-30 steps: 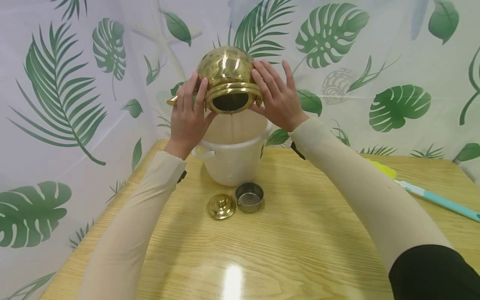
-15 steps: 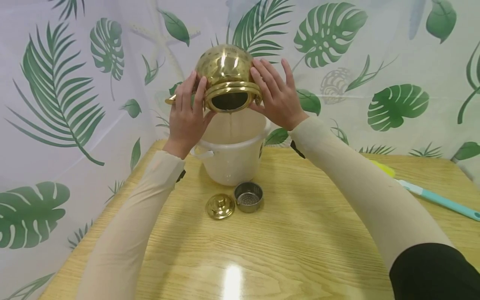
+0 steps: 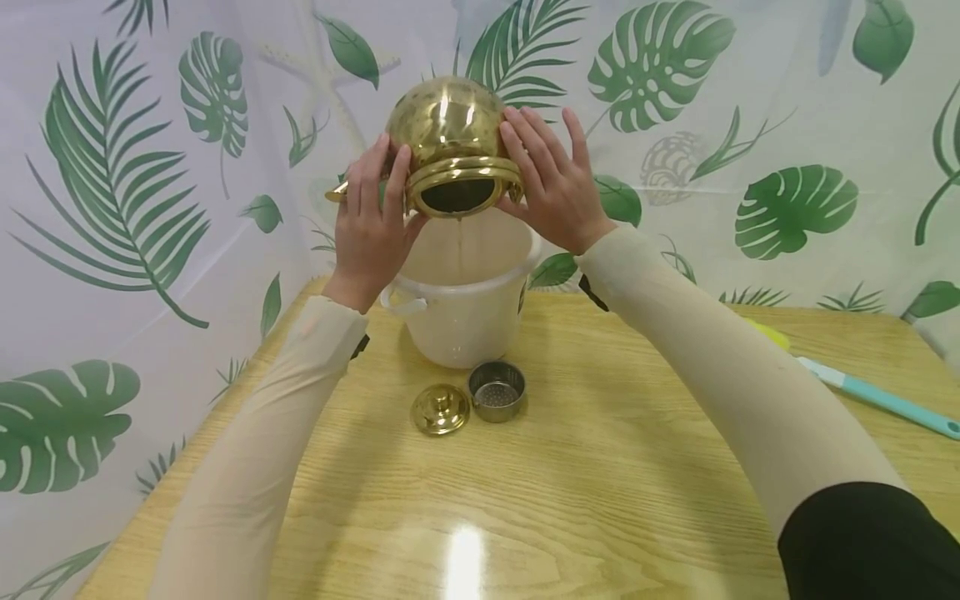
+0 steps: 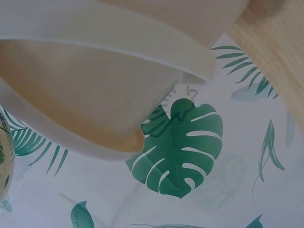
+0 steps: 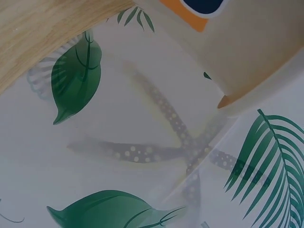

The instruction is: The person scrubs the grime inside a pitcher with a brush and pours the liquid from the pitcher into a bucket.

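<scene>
A brass teapot (image 3: 450, 121) is tipped mouth-down above a white bucket (image 3: 465, 325) in the head view. From its dark opening a thin stream of liquid runs into the bucket. My left hand (image 3: 372, 221) grips the pot's left side near the spout. On the right side my right hand (image 3: 555, 179) holds it with spread fingers, the thumb low by the rim. The bucket's rim (image 4: 142, 50) fills the upper left wrist view, and part of its wall (image 5: 247, 42) shows in the right wrist view. Neither wrist view shows the hands.
A brass lid (image 3: 441, 410) and a steel strainer basket (image 3: 497, 392) sit side by side in front of the bucket on the wooden table (image 3: 600, 475). A brush with a turquoise handle (image 3: 892, 404) lies at the right. Leaf-patterned sheeting (image 3: 675, 250) hangs behind.
Both hands have raised the teapot slightly, so more of the bucket's inside shows beneath it. The thin stream keeps running. The lid and strainer basket stay in place.
</scene>
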Available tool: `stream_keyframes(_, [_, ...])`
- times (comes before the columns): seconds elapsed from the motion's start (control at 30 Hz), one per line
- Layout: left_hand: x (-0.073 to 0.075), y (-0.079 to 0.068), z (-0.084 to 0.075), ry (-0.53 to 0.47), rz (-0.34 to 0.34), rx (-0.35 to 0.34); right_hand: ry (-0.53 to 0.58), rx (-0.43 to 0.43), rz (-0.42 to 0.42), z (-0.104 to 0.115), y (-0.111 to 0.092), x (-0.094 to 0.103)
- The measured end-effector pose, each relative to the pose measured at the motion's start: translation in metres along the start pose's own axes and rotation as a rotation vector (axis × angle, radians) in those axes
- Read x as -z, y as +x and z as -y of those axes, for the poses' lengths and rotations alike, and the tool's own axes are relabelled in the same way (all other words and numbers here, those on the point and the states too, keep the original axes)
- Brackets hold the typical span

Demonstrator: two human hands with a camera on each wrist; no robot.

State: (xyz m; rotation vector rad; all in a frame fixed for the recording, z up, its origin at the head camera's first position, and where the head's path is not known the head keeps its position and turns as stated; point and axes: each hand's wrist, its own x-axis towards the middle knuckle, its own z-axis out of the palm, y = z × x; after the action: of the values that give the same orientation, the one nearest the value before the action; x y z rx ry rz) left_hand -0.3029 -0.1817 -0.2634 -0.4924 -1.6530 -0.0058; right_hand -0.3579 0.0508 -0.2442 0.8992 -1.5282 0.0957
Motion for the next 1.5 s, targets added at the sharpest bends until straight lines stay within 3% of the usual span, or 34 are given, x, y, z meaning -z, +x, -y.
stream_keyframes(1.1, [0.000, 0.008, 0.005, 0.021, -0.051, -0.019, -0.006, 0.015, -0.067, -0.003, 0.011, 0.000])
stream_keyframes(1.5, [0.001, 0.009, 0.006, 0.011, -0.040, -0.017, -0.006, 0.011, -0.068, -0.003, 0.012, -0.001])
